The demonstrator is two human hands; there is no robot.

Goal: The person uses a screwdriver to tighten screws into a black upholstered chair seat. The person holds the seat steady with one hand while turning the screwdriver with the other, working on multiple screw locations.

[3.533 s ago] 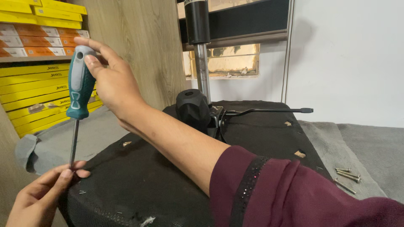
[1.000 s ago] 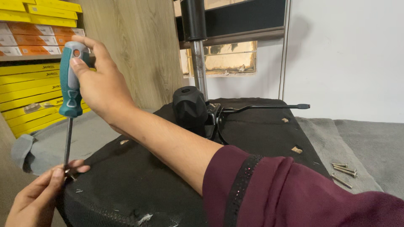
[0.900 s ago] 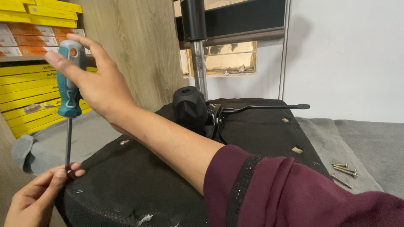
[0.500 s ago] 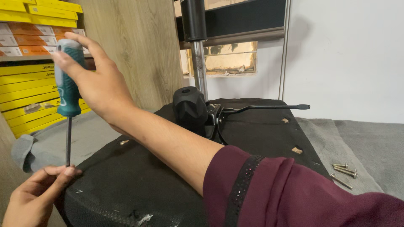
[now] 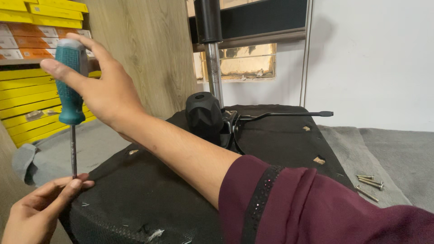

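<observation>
Even, fairly bright indoor light with no harsh glare. The white wall (image 5: 370, 58) is evenly lit, with a faint shadow beside the dark vertical frame. The black fabric seat underside (image 5: 149, 194) swallows detail, its weave only faintly visible. The maroon sleeve (image 5: 325, 208) nearest the camera looks soft; the picture is otherwise sharp, with slight wide-angle stretch at the edges

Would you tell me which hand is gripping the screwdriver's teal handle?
The right hand grips the handle; the left hand only pinches the shaft's lower end.
</observation>
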